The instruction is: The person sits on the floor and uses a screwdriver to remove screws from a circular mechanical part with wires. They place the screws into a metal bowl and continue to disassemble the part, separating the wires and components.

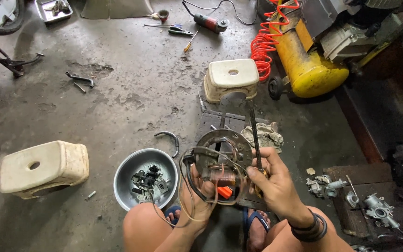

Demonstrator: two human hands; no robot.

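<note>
Left hand fingers wrapped round the bottom of the stator plate, held up over the knees. Right hand pinches a screwdriver, shaft near-vertical, just right of the plate's rim.

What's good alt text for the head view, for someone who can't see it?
Seen from above, a left hand holds a round metal plate with copper coils and wires, and a right hand grips a long black screwdriver beside it. A metal bowl of small parts sits on the concrete floor.
</note>
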